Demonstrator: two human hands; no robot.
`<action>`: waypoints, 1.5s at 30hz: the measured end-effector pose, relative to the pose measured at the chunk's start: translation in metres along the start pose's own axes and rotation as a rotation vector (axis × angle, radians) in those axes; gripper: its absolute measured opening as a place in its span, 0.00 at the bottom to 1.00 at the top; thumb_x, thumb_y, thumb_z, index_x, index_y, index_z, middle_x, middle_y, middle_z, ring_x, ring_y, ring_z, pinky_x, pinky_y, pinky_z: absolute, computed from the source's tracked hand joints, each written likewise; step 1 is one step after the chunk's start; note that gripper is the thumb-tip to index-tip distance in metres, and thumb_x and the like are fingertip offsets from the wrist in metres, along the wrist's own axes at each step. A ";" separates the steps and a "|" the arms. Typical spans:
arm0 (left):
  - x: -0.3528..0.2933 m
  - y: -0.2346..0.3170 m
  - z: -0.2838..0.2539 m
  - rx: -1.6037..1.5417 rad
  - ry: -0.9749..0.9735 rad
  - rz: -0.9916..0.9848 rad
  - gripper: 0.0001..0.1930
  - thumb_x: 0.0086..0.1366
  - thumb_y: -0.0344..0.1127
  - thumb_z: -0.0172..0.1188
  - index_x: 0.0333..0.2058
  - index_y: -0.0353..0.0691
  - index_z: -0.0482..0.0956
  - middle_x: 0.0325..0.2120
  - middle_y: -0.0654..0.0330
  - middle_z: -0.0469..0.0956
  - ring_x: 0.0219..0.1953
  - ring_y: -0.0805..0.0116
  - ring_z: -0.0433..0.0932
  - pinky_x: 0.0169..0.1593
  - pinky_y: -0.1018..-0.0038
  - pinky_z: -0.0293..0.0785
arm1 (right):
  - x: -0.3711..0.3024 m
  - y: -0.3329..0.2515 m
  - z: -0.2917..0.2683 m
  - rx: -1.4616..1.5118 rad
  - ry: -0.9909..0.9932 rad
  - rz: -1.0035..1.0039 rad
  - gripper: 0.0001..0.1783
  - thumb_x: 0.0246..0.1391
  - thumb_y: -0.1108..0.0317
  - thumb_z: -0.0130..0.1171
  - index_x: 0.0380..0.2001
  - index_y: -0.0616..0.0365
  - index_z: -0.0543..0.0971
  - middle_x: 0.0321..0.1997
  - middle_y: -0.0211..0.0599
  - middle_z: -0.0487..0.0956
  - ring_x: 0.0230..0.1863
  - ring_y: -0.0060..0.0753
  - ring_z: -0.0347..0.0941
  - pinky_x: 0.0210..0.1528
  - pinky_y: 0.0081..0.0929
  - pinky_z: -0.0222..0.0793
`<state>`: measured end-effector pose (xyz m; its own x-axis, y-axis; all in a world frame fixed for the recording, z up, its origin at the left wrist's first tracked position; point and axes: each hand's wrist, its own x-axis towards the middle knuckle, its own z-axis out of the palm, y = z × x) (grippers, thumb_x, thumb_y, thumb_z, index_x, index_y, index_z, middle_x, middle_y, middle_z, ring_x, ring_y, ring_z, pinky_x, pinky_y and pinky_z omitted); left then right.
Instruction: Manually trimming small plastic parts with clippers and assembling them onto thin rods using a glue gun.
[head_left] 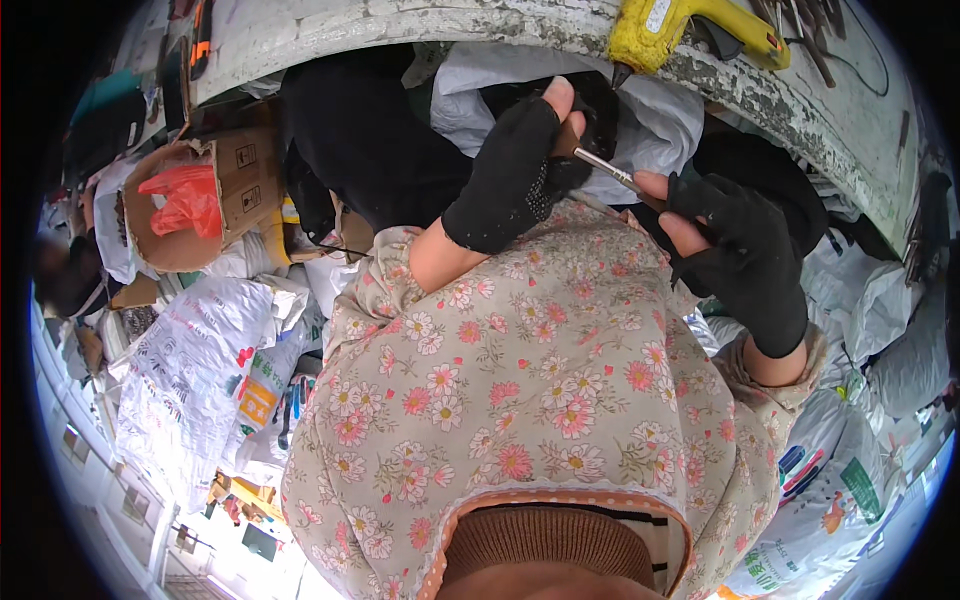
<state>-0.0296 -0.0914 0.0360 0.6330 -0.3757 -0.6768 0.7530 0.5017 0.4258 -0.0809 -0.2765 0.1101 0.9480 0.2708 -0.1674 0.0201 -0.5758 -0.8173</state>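
Observation:
My left hand (507, 177), in a black fingerless glove, is closed round a dark, fuzzy-looking piece (600, 112) over my lap; its kind is unclear. The thumb points up, and a small brown part (567, 141) shows beside the fingers. My right hand (735, 232), gloved the same way, grips a slim hand tool with a silvery metal shaft (606, 167). The shaft points left, its end touching or very near the brown part. A white plastic bag (465, 90) lies behind the dark piece, across dark trousers.
Above my hands, a yellow glue gun (650, 30) rests on the worn, pale workbench (400, 22). An orange and black cutter knife (201, 40) lies at its left. A cardboard box (245, 180) holds a red plastic bag (188, 200). Stuffed sacks (185, 375) crowd both sides.

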 end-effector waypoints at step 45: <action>0.063 0.070 0.008 1.275 0.114 0.923 0.09 0.53 0.34 0.59 0.32 0.38 0.73 0.25 0.59 0.77 0.27 0.67 0.77 0.32 0.74 0.70 | 0.149 0.091 -0.113 -0.904 0.404 0.180 0.19 0.43 0.55 0.55 0.38 0.52 0.77 0.35 0.44 0.78 0.39 0.42 0.74 0.42 0.33 0.68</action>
<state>0.0646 -0.0860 0.0278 0.9688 -0.2359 0.0762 -0.1817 -0.4664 0.8657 0.0976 -0.3756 0.0729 0.9940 -0.0632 0.0893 -0.0594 -0.9972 -0.0450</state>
